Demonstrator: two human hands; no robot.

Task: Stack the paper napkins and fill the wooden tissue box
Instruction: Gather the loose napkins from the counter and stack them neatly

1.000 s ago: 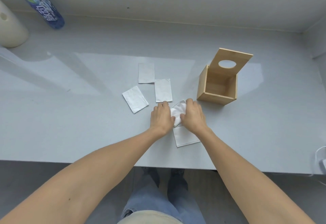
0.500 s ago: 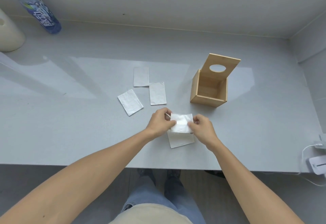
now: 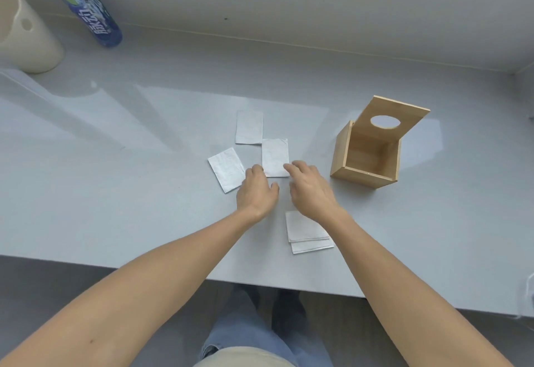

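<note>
Three white paper napkins lie spread on the grey table: a far one [image 3: 249,127], a middle one [image 3: 274,156] and a tilted left one [image 3: 226,169]. A small stack of two napkins [image 3: 307,232] lies near the table's front edge, below my right wrist. My left hand [image 3: 256,190] and my right hand [image 3: 310,187] hover side by side, fingers apart, with their fingertips at the near edge of the middle napkin. Neither hand holds anything. The wooden tissue box [image 3: 367,158] stands to the right, empty, its lid with an oval hole tilted up.
A blue-labelled water bottle [image 3: 89,14] and a cream cylindrical container [image 3: 26,37] stand at the far left by the wall. The table's front edge [image 3: 260,284] runs just behind my forearms; my legs show below it.
Both hands let go of the napkin they held, which now lies on the stack, and moved forward to the middle napkin. The camera view shifted.
</note>
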